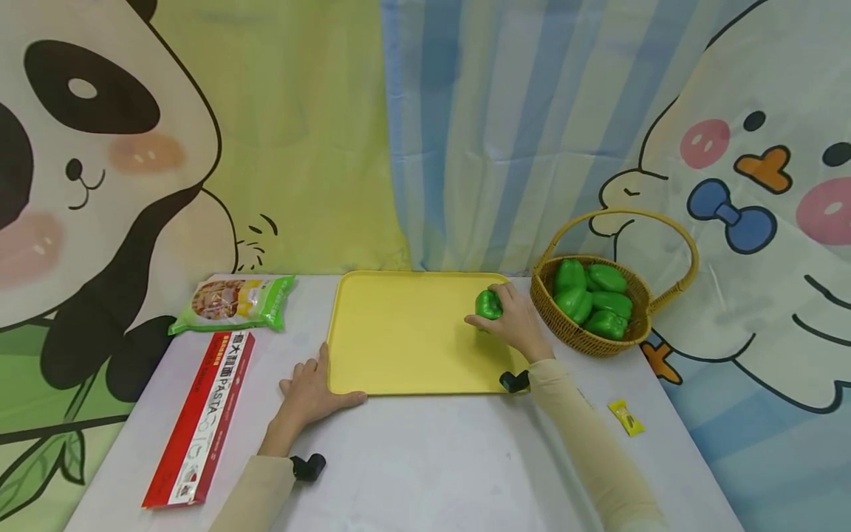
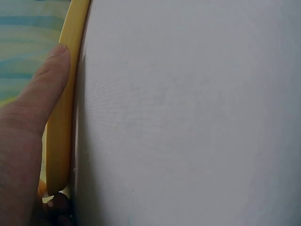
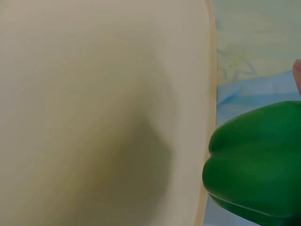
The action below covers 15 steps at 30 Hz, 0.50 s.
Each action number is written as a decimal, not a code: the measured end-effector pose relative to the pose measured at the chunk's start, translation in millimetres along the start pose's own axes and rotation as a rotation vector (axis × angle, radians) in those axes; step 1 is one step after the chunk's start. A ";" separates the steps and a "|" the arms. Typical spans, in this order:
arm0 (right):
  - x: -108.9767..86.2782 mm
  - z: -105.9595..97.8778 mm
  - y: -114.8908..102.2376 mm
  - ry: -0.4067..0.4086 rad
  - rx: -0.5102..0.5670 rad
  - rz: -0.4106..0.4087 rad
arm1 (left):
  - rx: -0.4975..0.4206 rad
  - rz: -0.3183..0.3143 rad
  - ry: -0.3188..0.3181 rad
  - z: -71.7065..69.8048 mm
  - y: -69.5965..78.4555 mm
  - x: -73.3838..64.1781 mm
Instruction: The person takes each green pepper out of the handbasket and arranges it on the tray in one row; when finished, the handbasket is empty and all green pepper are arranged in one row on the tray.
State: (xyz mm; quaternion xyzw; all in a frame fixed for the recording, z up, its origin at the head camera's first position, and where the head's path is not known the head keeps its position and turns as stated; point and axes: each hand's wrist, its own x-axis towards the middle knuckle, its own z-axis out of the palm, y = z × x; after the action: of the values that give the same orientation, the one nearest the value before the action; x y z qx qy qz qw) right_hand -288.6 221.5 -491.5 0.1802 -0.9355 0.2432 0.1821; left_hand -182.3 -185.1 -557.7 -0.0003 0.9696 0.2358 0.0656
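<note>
A green bell pepper (image 1: 488, 304) is pinched between the thumb and fingers of my right hand (image 1: 517, 322), above the right part of a yellow tray (image 1: 399, 332). The right wrist view shows this bell pepper (image 3: 258, 165) up close near the tray's rim (image 3: 210, 94), with a shadow on the tray and only a fingertip in sight. At the tray's near left corner rests my left hand (image 1: 309, 391), its thumb along the front edge and its forefinger along the left side. In the left wrist view the straight thumb (image 2: 47, 82) lies against the rim (image 2: 61, 141).
A wicker basket (image 1: 578, 338) with a tall handle holds several green bell peppers (image 1: 605, 303) right of the tray. A small yellow packet (image 1: 626, 418) lies nearer. On the left are a green-edged food bag (image 1: 229, 301) and a long red pasta box (image 1: 199, 421). Printed curtains (image 1: 299, 148) stand behind.
</note>
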 end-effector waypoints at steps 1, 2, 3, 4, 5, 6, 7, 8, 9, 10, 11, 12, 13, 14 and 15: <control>-0.9 4.7 -2.1 -0.011 0.008 0.008 | 0.002 -0.001 0.001 -0.1 -0.5 -0.3; -1.8 9.2 -4.2 -0.022 0.016 0.016 | 0.003 -0.001 0.003 -0.2 -0.9 -0.6; -2.4 13.9 -6.0 -0.034 0.025 0.019 | 0.004 -0.002 0.005 -0.3 -1.4 -0.8; -2.9 17.9 -8.0 -0.045 0.039 0.023 | 0.006 -0.003 0.007 -0.4 -1.9 -0.9; -3.4 22.0 -9.6 -0.057 0.047 0.025 | 0.005 -0.002 0.009 -0.5 -2.3 -1.0; -3.6 25.5 -11.2 -0.068 0.052 0.025 | 0.004 -0.002 0.010 -0.6 -2.6 -1.0; -3.7 28.8 -12.9 -0.081 0.060 0.030 | 0.003 -0.002 0.011 -0.7 -2.8 -0.9; -3.8 31.7 -14.5 -0.090 0.066 0.029 | 0.001 -0.001 0.012 -0.5 -3.1 -0.8; -3.9 34.3 -16.2 -0.097 0.069 0.027 | 0.001 -0.001 0.013 -0.5 -3.1 -0.6; -4.0 36.6 -17.6 -0.103 0.069 0.028 | 0.001 -0.001 0.013 -0.4 -3.0 -0.4; -4.2 38.7 -18.9 -0.110 0.067 0.030 | 0.000 -0.001 0.014 -0.3 -2.6 -0.3; -4.4 40.6 -20.0 -0.116 0.070 0.033 | 0.001 0.000 0.014 0.1 -2.2 -0.2; -4.7 42.3 -20.9 -0.119 0.072 0.032 | -0.003 0.001 0.014 0.3 -1.7 -0.2; -4.9 43.8 -21.6 -0.123 0.071 0.032 | -0.007 0.002 0.014 0.5 -1.3 -0.3; -5.2 45.1 -22.4 -0.127 0.074 0.033 | -0.012 0.001 0.012 0.6 -0.6 -0.7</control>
State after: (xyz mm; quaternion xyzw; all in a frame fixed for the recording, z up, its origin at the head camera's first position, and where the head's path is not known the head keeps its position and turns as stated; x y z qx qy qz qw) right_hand -286.0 181.0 -521.8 0.1866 -0.9384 0.2687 0.1114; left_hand -181.6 -185.4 -558.4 -0.0016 0.9686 0.2415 0.0594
